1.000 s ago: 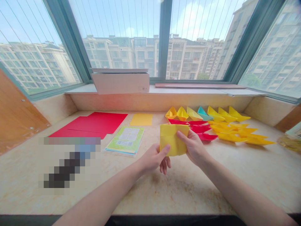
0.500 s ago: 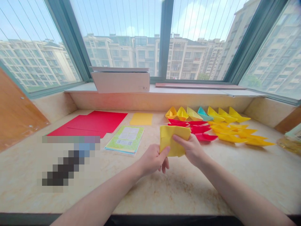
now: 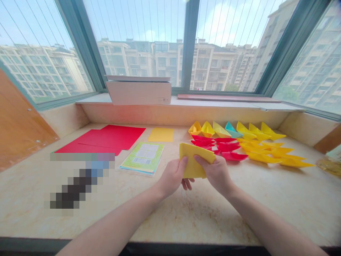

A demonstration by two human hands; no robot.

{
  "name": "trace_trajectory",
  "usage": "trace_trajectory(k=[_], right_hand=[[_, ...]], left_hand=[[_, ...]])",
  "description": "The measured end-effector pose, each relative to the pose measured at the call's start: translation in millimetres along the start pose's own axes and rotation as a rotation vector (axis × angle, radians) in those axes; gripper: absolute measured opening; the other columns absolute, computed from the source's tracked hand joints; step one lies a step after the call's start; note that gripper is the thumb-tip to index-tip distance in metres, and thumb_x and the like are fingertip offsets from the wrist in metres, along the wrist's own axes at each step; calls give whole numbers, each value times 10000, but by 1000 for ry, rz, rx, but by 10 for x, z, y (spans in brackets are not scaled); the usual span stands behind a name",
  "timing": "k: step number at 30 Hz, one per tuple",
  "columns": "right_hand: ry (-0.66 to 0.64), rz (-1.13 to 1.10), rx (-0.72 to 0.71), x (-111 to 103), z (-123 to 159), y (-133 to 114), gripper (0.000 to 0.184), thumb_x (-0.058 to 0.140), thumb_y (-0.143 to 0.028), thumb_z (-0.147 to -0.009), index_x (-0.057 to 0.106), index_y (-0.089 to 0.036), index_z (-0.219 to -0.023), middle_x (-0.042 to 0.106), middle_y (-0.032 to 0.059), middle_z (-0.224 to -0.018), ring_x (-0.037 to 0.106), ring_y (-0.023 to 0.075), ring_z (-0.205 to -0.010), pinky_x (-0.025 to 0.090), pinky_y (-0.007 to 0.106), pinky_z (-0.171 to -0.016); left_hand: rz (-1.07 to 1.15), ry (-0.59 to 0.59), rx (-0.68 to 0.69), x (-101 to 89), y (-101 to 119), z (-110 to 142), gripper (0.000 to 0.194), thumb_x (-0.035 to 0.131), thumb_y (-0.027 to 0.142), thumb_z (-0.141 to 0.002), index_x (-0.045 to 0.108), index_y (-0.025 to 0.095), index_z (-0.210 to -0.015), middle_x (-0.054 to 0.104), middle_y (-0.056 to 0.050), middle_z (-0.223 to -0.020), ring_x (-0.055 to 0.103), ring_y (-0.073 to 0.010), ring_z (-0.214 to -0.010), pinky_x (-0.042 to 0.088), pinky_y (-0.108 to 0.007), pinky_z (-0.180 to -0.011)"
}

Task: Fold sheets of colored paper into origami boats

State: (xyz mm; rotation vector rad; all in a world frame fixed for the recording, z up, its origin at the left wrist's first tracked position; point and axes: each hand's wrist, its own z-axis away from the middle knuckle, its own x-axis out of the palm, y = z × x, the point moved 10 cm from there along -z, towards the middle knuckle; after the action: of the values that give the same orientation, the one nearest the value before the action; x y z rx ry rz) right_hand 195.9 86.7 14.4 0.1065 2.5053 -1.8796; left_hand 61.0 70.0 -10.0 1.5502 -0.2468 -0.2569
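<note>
Far left on the bench (image 3: 170,224), we see overlapping red sheets (image 3: 117,138). Next comes a green packet (image 3: 147,165), flat, with a flat yellow sheet (image 3: 161,134) behind it. Mid-view, the left hand (image 3: 173,176) is closed on the folded yellow paper (image 3: 195,163), held up above the bench (some fingertips show below it). The right hand (image 3: 218,174) grips its right side, thumb on the front. Rightward, we note red boats (image 3: 233,156), one blue boat (image 3: 232,130) and many yellow boats (image 3: 263,157).
</note>
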Motion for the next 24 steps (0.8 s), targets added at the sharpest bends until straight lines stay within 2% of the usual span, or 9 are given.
trace_trajectory(k=[4,6,8,9,12,14,18,24], right_hand=[[85,332,-284,-18,91,-224,355,619,-416,-883,657,-161,-639,582,-11,-532,532,137,-456,428,244,-420],[67,462,-425,40,159,-351,310,547,-355,-938,718,-161,-768,650,7,-596,586,147,-489,489,255,-484],[13,557,-545,126,230,-448,276,490,-277,-964,728,-170,-1051,746,52,-791,677,179,-604,557,283,-591],[-22,594,-601,174,268,-487,322,466,-232,-965,678,-179,-1201,764,82,-937,715,200,-700,578,300,-650],[-99,703,-748,308,386,-565,537,415,-120,-942,446,-220,-1469,629,140,-1338,723,251,-976,596,352,-789],[-106,789,-814,373,447,-583,620,407,-85,-934,336,-245,-1528,525,156,-1447,711,271,-1025,597,384,-813],[-105,965,-873,496,513,-563,691,424,-72,-941,194,-239,-1571,446,207,-1494,713,300,-993,598,419,-777],[-170,1044,-937,632,544,-580,736,415,-54,-949,61,-173,-1584,455,266,-1468,653,342,-1125,574,467,-857]], left_hand=[[-67,53,60,-47,64,-6,584,392,653,-919,571,117,-776,661,-72,-559,601,-141,-363,395,-181,-310],[-80,76,78,-71,92,-1,590,388,653,-921,575,116,-763,665,-75,-558,602,-140,-365,396,-180,-314],[-79,91,98,-88,119,5,600,388,654,-921,582,112,-750,667,-79,-556,605,-143,-367,403,-185,-319],[-77,95,106,-93,130,8,607,387,655,-921,586,110,-743,668,-82,-555,605,-144,-366,406,-187,-321],[-62,99,117,-101,150,14,637,373,663,-921,597,104,-713,663,-89,-540,602,-146,-363,410,-193,-321],[-50,104,117,-104,161,18,655,370,676,-915,602,103,-700,659,-91,-532,603,-149,-365,416,-197,-323],[-19,120,115,-104,176,25,681,386,720,-881,607,104,-694,648,-84,-522,607,-158,-371,434,-212,-330],[31,192,29,-151,63,22,766,304,772,-866,623,92,-717,596,-64,-441,594,-179,-364,455,-244,-355]])
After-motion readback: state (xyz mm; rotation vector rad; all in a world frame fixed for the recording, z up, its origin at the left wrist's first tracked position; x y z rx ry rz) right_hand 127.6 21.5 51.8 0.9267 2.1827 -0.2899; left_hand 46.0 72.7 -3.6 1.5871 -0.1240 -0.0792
